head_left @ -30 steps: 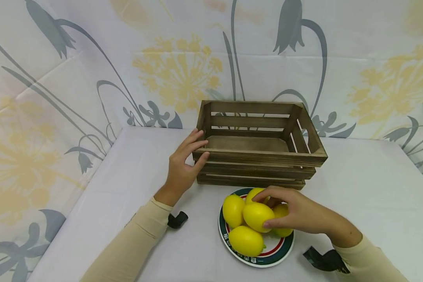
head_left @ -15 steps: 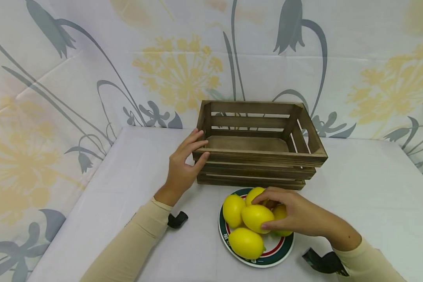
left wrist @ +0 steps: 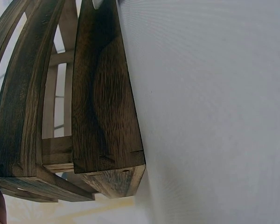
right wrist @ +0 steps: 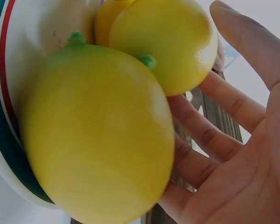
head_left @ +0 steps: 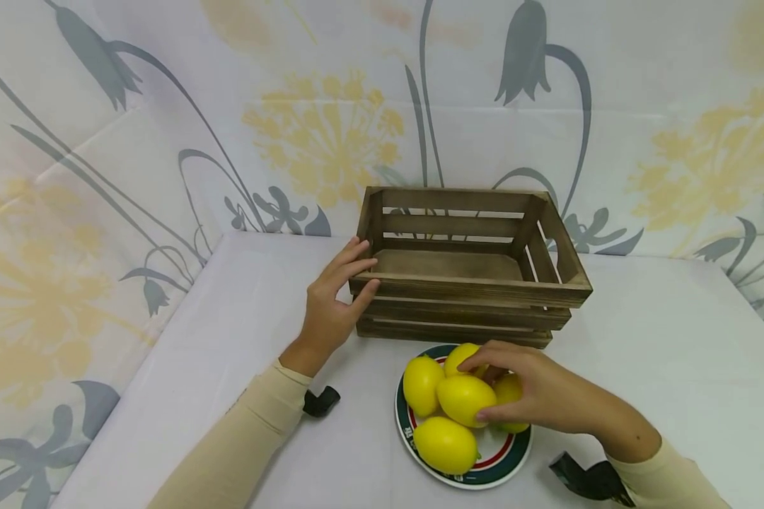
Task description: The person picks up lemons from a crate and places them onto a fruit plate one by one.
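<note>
My left hand [head_left: 327, 311] rests on the left front corner of a brown wooden slatted crate [head_left: 471, 286], fingers spread over its rim and thumb against the front. In the left wrist view the crate's slats [left wrist: 105, 93] fill the left half, and only a bit of a finger shows at the lower left edge. My right hand [head_left: 541, 389] curls round the top lemon [head_left: 465, 399] of a small pile, thumb at its near right side, index finger reaching across its far side. In the right wrist view, fingers [right wrist: 210, 133] lie behind that lemon; another lemon [right wrist: 98, 140] looms in front.
A round plate [head_left: 501, 470] with a dark green rim and red ring carries the lemons, just in front of the crate. Other lemons [head_left: 446, 445] lie around the top one. White cloth [head_left: 261, 276] covers the table, and a flower-patterned cloth [head_left: 331, 134] hangs behind.
The lemons shifted slightly on the plate under my right hand, the nearest one a little toward me. The left hand stays on the crate. The whole head view has dropped slightly.
</note>
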Demonstrator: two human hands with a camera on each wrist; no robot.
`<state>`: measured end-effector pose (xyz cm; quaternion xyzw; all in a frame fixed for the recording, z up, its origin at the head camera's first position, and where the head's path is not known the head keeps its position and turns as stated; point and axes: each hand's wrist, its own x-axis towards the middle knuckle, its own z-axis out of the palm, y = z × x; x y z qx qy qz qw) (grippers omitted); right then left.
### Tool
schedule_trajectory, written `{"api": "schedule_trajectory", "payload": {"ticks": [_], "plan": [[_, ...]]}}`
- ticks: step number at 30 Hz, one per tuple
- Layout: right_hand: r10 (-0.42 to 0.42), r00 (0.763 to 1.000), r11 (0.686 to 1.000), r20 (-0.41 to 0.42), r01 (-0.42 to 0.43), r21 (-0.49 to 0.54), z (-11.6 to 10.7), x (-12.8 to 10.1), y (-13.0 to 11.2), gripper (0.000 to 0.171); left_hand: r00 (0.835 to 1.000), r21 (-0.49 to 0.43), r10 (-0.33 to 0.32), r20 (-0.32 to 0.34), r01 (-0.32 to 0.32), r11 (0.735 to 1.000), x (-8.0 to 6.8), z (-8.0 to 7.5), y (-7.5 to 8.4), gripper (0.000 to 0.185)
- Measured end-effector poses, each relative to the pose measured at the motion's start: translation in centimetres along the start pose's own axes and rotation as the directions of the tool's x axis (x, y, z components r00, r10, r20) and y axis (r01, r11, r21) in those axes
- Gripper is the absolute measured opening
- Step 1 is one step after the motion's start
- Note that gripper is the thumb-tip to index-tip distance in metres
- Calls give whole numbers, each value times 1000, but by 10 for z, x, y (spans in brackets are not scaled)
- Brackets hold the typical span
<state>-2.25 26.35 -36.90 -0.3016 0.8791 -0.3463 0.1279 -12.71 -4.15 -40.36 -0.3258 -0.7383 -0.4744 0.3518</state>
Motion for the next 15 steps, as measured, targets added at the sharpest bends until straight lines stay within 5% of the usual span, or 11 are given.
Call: {"api": "schedule_trajectory", "payload": {"ticks": [8,15], "plan": [[-24,999,1000,-47,24,-8,-4,-9,-1,47,1000,5,-3,16,3,1000,-7,0,0,39],[-107,976,990,-190,88,-108,-7,-13,-7,41,1000,14,-6,5,6,1000,-11,-2,0,39]]}}
